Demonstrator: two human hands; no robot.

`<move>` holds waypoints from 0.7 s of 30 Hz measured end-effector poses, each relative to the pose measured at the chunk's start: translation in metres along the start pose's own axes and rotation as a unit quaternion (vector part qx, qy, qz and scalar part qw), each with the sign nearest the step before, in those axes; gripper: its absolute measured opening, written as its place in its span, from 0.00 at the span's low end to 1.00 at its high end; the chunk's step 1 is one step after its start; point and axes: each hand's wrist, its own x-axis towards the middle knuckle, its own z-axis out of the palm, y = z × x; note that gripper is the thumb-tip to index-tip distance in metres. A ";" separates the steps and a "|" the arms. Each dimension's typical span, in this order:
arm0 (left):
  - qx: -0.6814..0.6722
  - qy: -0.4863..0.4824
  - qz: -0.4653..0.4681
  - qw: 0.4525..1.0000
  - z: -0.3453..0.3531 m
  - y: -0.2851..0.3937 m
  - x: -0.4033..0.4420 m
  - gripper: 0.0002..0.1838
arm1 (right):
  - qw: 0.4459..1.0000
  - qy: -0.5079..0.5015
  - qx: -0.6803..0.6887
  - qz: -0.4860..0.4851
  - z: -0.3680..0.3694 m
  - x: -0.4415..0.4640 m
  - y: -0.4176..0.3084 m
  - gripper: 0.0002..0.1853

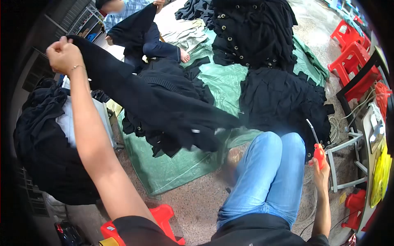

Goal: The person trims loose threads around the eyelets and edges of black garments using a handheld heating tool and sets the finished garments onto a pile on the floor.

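Note:
High at the left, my left hand is closed on one end of a black garment. The garment stretches down and to the right towards my knees, and its lower end is blurred. My right hand, beside my right knee, is wrapped round the red handle of a tool with a thin metal shaft pointing up and left. The shaft does not touch the garment. A small white tag shows on the garment's lower part.
Piles of black garments lie on a green sheet. More black cloth is heaped at the left. Another person sits at the top left, holding black cloth. Red stools and a metal frame are at the right.

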 end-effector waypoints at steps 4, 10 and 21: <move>0.256 -0.148 0.121 0.948 0.009 -0.031 0.016 0.11 | 0.996 -0.050 0.003 0.069 0.015 0.011 -0.006 0.25; 0.047 -0.531 0.013 0.846 0.018 -0.066 -0.215 0.27 | 0.993 0.015 -0.067 0.093 0.032 0.005 0.023 0.18; -0.090 -0.810 -0.111 0.569 -0.095 0.163 -0.672 0.29 | 0.967 0.034 -0.200 0.153 0.083 0.059 0.143 0.18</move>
